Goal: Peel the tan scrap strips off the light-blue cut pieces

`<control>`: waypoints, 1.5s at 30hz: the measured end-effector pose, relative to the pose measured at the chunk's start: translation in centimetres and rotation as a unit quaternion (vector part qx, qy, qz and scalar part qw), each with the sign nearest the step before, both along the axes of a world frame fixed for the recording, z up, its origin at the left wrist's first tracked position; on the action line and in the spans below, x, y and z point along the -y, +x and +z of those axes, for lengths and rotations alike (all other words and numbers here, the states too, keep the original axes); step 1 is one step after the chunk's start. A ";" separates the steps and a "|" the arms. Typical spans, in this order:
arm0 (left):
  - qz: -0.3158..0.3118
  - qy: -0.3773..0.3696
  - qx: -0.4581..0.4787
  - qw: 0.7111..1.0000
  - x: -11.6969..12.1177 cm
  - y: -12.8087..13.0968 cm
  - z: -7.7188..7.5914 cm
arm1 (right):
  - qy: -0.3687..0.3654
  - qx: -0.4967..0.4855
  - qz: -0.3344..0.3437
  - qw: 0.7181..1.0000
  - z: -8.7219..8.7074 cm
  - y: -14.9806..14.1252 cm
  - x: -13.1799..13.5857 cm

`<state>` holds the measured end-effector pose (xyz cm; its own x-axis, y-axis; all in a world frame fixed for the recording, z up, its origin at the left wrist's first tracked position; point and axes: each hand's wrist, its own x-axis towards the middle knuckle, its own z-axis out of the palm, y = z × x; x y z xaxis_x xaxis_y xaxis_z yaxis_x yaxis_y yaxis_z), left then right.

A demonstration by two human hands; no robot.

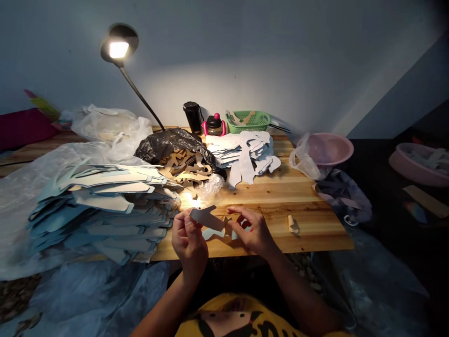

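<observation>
My left hand [191, 236] pinches a pale grey, forked cut-out piece [206, 218] between thumb and fingers, above the table's front edge. Close to its right end, my right hand [253, 230] has thumb and fingers closed on a small tan cut-out piece [227, 230]. That tan piece meets the end of the grey one; whether they are joined, I cannot tell. Beneath both hands lies a light blue piece [212, 233], partly covered. Left of my hands rises a large stack of blue-and-cream cut pieces [105, 206].
A black bag [168, 140] spills tan pieces [189, 171] behind my hands. White cut pieces [245, 154] are heaped farther back, before a green basket [248, 122]. A lit lamp [119, 49] leans over the wooden table [308, 206]. A curled scrap [292, 225] lies to the right.
</observation>
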<state>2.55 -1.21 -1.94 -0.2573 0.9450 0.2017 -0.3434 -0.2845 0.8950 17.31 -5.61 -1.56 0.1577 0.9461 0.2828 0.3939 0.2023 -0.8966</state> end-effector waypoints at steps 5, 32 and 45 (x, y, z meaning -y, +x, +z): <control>-0.054 -0.030 0.083 0.995 -0.8 -0.5 0.0 | -0.053 -0.112 0.033 0.992 -1.0 -0.6 -1.3; -0.095 0.029 -0.136 0.986 2.1 0.4 -1.1 | 0.226 0.101 -0.064 0.967 0.2 -1.1 -0.4; -0.067 0.023 -0.100 0.993 1.6 0.6 -0.8 | 0.108 0.007 -0.159 0.981 -0.6 -1.5 -1.2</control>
<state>3.12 -2.79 -2.72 -0.0811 0.9566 0.2799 -0.1985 -0.2907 0.9360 15.81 -4.43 -2.19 0.4299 0.7671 0.4761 0.4802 0.2523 -0.8401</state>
